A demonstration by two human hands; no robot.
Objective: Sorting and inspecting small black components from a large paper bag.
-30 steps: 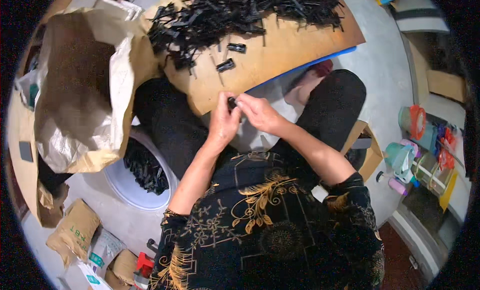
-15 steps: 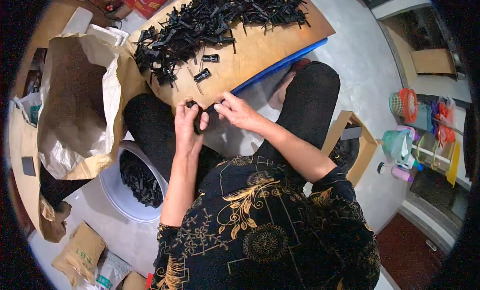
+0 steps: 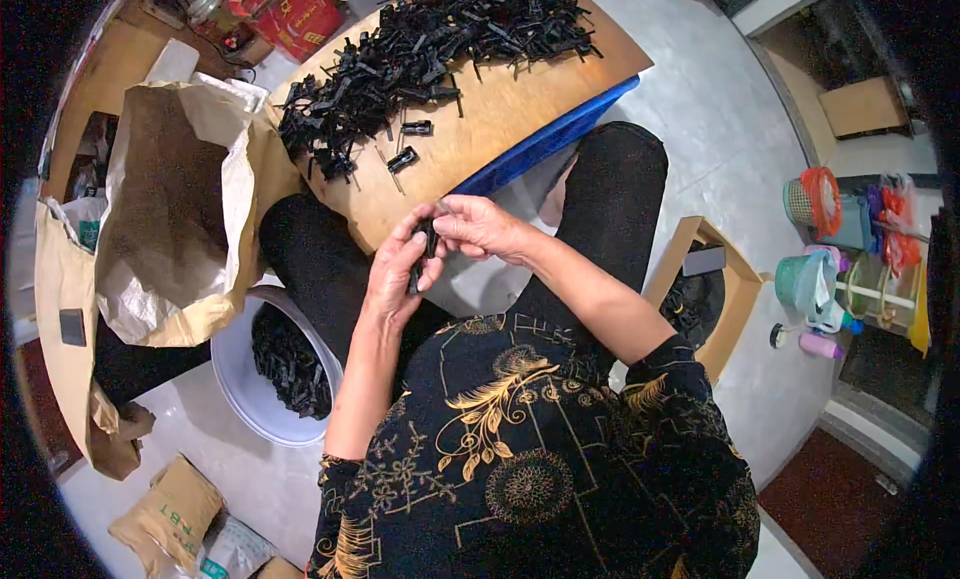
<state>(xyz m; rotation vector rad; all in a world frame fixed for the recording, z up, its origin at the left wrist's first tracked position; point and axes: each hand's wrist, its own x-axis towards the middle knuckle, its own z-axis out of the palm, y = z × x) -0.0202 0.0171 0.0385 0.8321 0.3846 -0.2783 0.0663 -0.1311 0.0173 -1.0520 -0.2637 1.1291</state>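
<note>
Above my lap, my left hand (image 3: 398,264) is closed around a small dark black plastic part (image 3: 429,243). My right hand (image 3: 485,227) meets it from the right, thumb and fingers pinched together at the part's upper end; what lies between those fingertips is hidden. Just beyond the hands is a wooden board (image 3: 520,114), with a large heap of black plastic parts (image 3: 430,54) over its far side. Two single black parts with thin pins, one nearer (image 3: 402,159) and one farther (image 3: 416,128), lie apart from the heap.
A paper sack (image 3: 165,229) gapes open at left. Below it stands a white bucket (image 3: 228,384) holding black pieces (image 3: 290,364). To the right, a cardboard box (image 3: 738,269) holds dark items. Something blue (image 3: 550,134) supports the board. Baskets and bottles (image 3: 805,289) stand far right.
My hands have come together, the right now touching the left around the black part. Both sit slightly lower and farther right. The whole view has shifted a little.
</note>
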